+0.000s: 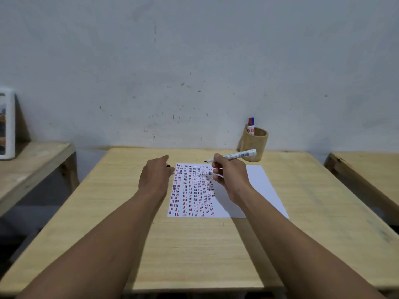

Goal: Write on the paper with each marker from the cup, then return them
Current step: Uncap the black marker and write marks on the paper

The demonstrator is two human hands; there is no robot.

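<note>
Both forearms reached in from the near edge over the wooden tabletop (194,251). The paper (254,190) lay flat mid-tabletop, its left part filled with columns of short red, blue and black dashes, its right part blank.

The left hand (155,174) was just off the paper's upper-left corner, knuckles up, fingers curled around a small dark object (168,166), only a sliver visible; could not tell what it was. The hand looked to rest on the tabletop, touching or nearly touching the paper's left edge.

The right hand (230,175) hovered over the paper's upper middle, pinching a marker (233,156) between thumb and fingers. The marker was uncapped, black tip pointing left and lifted clear of the sheet, white barrel slanting up to the right. Hand shadow fell on the written rows below.

Farther back right, the wooden cup (254,147) stood against the wall (194,72), just behind the marker's rear end, well apart from the left hand. Two markers stood in it, one red-capped (250,126), one blue-capped (253,121).
</note>
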